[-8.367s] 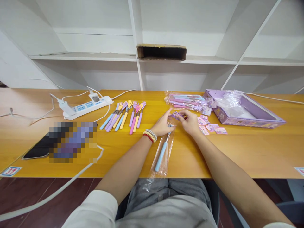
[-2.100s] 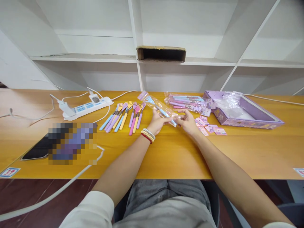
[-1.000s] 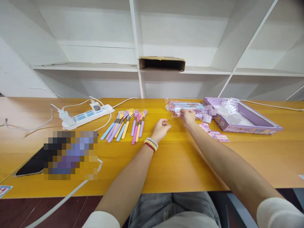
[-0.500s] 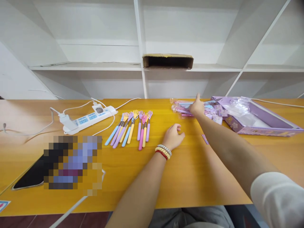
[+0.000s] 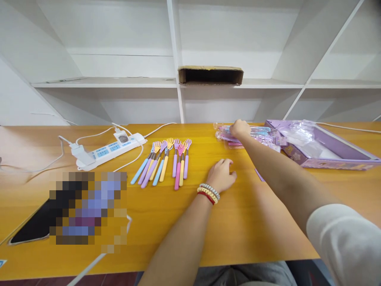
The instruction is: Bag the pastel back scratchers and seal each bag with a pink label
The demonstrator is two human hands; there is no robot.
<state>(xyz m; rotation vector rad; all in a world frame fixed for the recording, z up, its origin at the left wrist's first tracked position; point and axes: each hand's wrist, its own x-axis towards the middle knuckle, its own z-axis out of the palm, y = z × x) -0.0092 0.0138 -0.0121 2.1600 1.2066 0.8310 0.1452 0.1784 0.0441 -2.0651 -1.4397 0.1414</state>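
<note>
- The left hand (image 5: 222,175), with coiled bands (image 5: 209,192) and a red one at its wrist, is over the middle of the desk (image 5: 232,234); its grip is moderately wide, fingers loosely curled, holding nothing visible
- The right hand (image 5: 240,129) is at the pile of bagged scratchers (image 5: 260,139) toward the desk's far edge; its fingertips are hidden, so I cannot tell how its grip stands
- The loose scratchers (image 5: 163,169), with blue, purple, yellow and pink handles, lie side by side left of the hands, claw ends away from the person
- The purple box (image 5: 342,163) sits just right of the pile, with clear wrappers (image 5: 300,136) inside; a purple card (image 5: 259,175) shows partly beside the right forearm
- The white power strip (image 5: 114,149) lies farther left, plugs in it
</note>
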